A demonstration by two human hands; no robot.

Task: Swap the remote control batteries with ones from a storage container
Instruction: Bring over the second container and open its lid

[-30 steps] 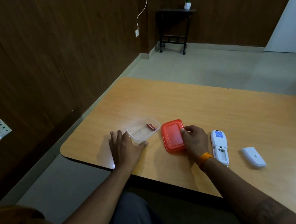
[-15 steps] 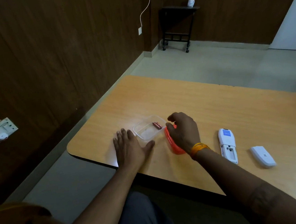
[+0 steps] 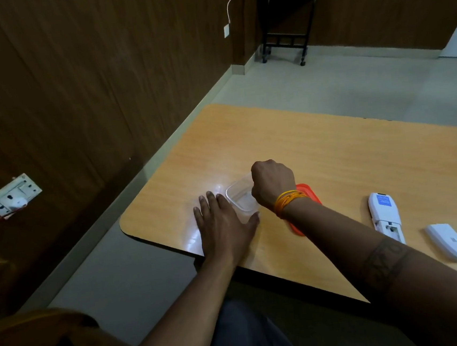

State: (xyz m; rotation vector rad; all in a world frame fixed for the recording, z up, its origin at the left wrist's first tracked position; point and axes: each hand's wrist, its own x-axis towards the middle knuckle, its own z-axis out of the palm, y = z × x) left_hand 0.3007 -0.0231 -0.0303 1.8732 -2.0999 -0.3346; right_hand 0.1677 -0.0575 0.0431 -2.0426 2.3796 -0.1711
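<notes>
A small clear plastic container (image 3: 240, 196) sits near the table's front left corner. My left hand (image 3: 224, 226) lies flat on the table with its thumb against the container's near side. My right hand (image 3: 273, 184) reaches down into the container with fingers curled; the hand hides the batteries and the fingertips. The red lid (image 3: 306, 193) lies just right of the container, mostly under my right forearm. The white remote (image 3: 385, 215) lies face down with its battery bay uncovered. Its white battery cover (image 3: 448, 241) rests further right.
The wooden table (image 3: 332, 157) stretches back and to the right. A wood-panelled wall with a switch socket (image 3: 12, 197) runs along the left. A black side table (image 3: 288, 22) stands on the floor at the far wall.
My right hand left the red lid, moved left and now dips into the clear container, covering the batteries. My left hand stayed against the container.
</notes>
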